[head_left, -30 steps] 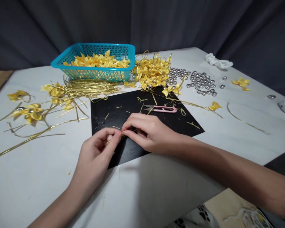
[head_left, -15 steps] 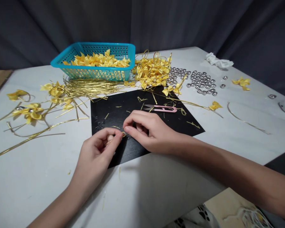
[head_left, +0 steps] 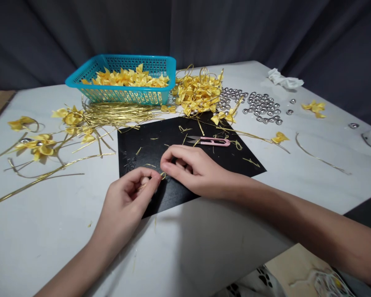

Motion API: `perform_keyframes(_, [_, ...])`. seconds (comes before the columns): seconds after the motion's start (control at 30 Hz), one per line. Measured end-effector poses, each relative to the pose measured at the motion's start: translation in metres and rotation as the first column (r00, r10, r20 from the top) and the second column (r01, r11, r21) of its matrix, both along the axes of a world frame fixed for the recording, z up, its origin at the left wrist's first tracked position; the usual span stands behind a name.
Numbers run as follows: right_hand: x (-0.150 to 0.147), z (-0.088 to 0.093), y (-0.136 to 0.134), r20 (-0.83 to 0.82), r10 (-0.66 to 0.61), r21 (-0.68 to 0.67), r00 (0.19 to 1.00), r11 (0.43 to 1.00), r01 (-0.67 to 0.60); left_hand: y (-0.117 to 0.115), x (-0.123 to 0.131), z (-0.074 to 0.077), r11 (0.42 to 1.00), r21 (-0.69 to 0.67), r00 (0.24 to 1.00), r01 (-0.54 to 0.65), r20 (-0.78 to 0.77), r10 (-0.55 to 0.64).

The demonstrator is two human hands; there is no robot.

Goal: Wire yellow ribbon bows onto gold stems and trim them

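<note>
My left hand (head_left: 131, 192) pinches a small loop of gold cord (head_left: 163, 175) between thumb and forefinger, above the black mat (head_left: 176, 194). Close by on the right, my right hand (head_left: 193, 167) is closed in a pinch at the loop's upper edge; its fingertips hide whether it grips the cord. Just beyond the hands, pink-handled thread snips (head_left: 213, 142) lie on the mat, their blades pointing left. Short cord scraps (head_left: 250, 161) are scattered around them.
A blue basket (head_left: 120, 88) of yellow ribbon flowers stands at the back. Beside it are a heap of yellow flowers (head_left: 198, 93) and silver beads (head_left: 262, 105). A bundle of gold cords (head_left: 120, 114) lies before the basket. White tissue (head_left: 285, 79) is at the back right.
The cord loop shows more clearly between my fingertips, which are slightly farther apart. The rest is practically unmoved.
</note>
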State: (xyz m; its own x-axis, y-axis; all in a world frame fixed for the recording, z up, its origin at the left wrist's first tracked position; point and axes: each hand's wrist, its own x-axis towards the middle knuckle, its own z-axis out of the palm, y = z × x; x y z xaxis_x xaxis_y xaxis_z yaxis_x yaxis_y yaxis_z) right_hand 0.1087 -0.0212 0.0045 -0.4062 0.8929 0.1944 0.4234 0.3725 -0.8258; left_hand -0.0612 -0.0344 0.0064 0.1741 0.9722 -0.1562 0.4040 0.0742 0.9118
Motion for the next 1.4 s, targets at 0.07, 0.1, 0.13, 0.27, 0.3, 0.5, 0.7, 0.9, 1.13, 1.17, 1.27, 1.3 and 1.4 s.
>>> perform_keyframes(0.07, [-0.0002, -0.0002, 0.0, 0.008, 0.02, 0.002, 1.0, 1.0, -0.02, -0.0005, 0.0, 0.0, 1.0, -0.005, 1.0, 0.007, 0.003, -0.007])
perform_keyframes(0.1, [-0.0002, -0.0005, 0.0, 0.013, 0.027, 0.022, 1.0, 0.999, -0.027, -0.0008, -0.0001, 0.0, 1.0, -0.006, 1.0, 0.01, 0.004, -0.01])
perform_keyframes(0.13, [0.0, -0.0007, 0.0001, 0.015, 0.026, 0.048, 1.0, 0.998, -0.027, -0.0011, -0.0002, 0.0, 1.0, -0.007, 1.0, 0.009, 0.004, -0.009])
perform_keyframes(0.27, [0.0014, 0.0002, -0.0007, -0.001, 0.004, 0.074, 1.0, 0.997, -0.004, -0.0014, -0.0005, 0.0001, 1.0, -0.008, 1.0, 0.011, 0.006, -0.011])
perform_keyframes(0.3, [0.0018, 0.0004, -0.0009, -0.009, 0.018, 0.07, 1.0, 0.997, -0.017, -0.0012, -0.0005, 0.0002, 1.0, -0.013, 1.0, 0.015, 0.009, -0.014])
perform_keyframes(0.5, [0.003, -0.0026, 0.0018, 0.06, 0.042, 0.138, 0.997, 0.989, -0.05, -0.0006, -0.0009, 0.0017, 0.999, -0.025, 0.999, 0.032, -0.014, -0.033])
perform_keyframes(0.7, [0.0038, -0.0008, 0.001, 0.039, 0.079, 0.153, 0.996, 0.985, -0.084, 0.0, -0.0019, 0.002, 0.998, -0.04, 0.999, 0.038, -0.011, -0.039])
perform_keyframes(0.9, [0.0061, 0.0011, 0.0039, 0.164, 0.158, 0.098, 0.974, 0.98, -0.175, -0.0003, -0.0025, 0.001, 0.999, -0.038, 0.999, 0.038, -0.002, -0.038])
perform_keyframes(1.13, [0.007, 0.0016, 0.0016, 0.078, 0.156, 0.195, 0.985, 0.966, -0.168, -0.0003, -0.001, 0.0009, 0.997, -0.039, 0.998, 0.061, 0.007, -0.061])
perform_keyframes(1.17, [0.007, 0.0009, 0.0017, 0.077, 0.171, 0.207, 0.982, 0.961, -0.184, -0.0002, -0.0008, 0.0009, 0.997, -0.035, 0.998, 0.063, 0.007, -0.062])
perform_keyframes(1.27, [0.0073, -0.0005, 0.003, 0.083, 0.188, 0.231, 0.979, 0.952, -0.202, -0.0002, -0.0006, 0.001, 0.997, -0.031, 0.998, 0.067, 0.005, -0.067])
perform_keyframes(1.3, [0.0075, -0.0006, 0.0035, 0.084, 0.186, 0.233, 0.979, 0.951, -0.201, -0.0003, -0.0005, 0.001, 0.997, -0.03, 0.998, 0.065, 0.005, -0.065])
perform_keyframes(1.4, [0.0085, 0.0007, 0.0045, 0.097, 0.178, 0.236, 0.979, 0.952, -0.197, -0.0006, -0.0005, 0.0011, 0.998, -0.032, 0.999, 0.048, 0.002, -0.048])
